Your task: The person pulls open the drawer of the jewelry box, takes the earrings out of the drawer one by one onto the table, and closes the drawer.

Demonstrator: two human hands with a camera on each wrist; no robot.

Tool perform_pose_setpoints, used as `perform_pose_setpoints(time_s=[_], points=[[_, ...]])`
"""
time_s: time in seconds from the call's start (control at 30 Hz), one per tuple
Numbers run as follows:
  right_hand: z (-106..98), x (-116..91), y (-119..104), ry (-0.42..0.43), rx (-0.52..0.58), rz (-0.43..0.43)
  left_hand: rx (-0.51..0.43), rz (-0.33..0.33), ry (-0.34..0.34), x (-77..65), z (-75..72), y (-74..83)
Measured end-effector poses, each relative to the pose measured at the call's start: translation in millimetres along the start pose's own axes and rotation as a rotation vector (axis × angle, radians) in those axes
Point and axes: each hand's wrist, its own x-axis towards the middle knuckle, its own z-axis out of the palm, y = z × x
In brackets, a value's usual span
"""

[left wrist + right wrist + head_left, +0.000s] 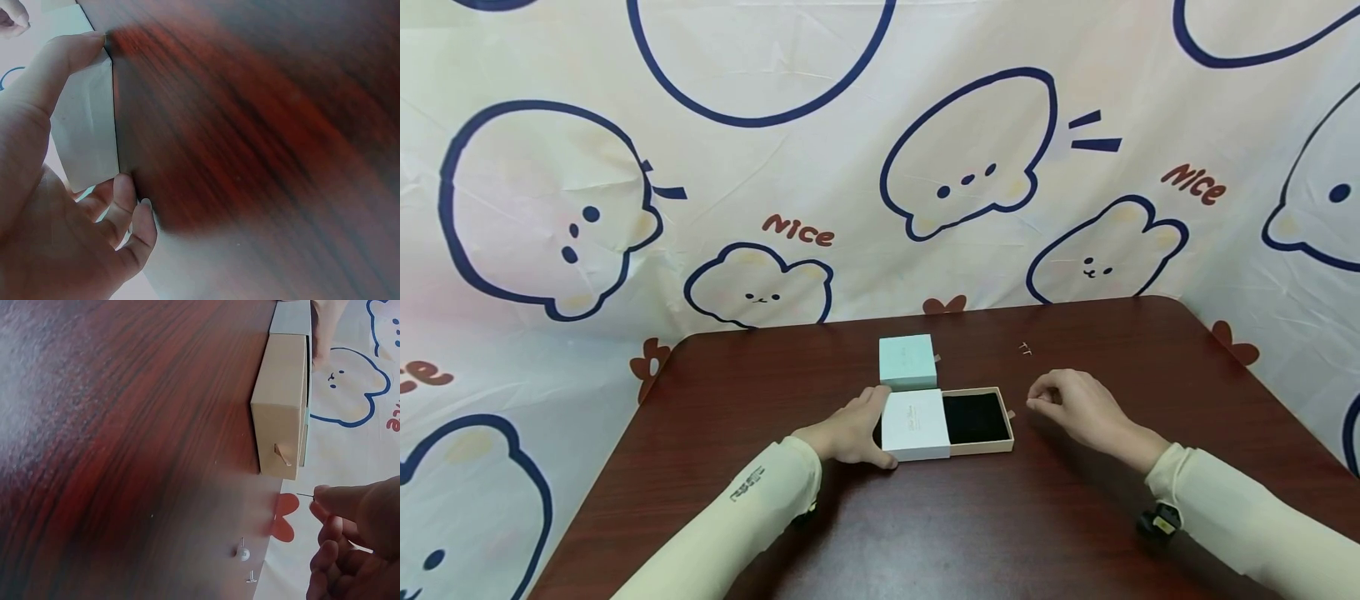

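A small white drawer-style jewelry box [914, 423] lies on the table, its tan drawer [981, 448] slid out to the right and a black pad [976, 417] inside. My left hand [850, 427] grips the box's left end; the left wrist view shows the thumb [69, 53] on one side and fingers on the other. Right of the drawer, my right hand [1081, 408] pinches a tiny thing between thumb and index finger. Only its thin pin [305, 495] shows in the right wrist view; the rest is hidden by the fingertips.
Behind the white box sits a mint-green box [907, 360] with a small ribbon tab. Tiny stud earrings [1026, 348] lie farther back right; in the right wrist view one has a pearl-like ball [243, 553]. A printed cloth hangs behind the brown table [760, 367].
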Motion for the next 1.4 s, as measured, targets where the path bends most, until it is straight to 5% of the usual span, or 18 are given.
perform_pose_setpoints(time_s=[1.4], points=[[7,6,30,-0.055,0.040,0.065,0.010,-0.003,-0.002,1.3,0.4,-1.2]])
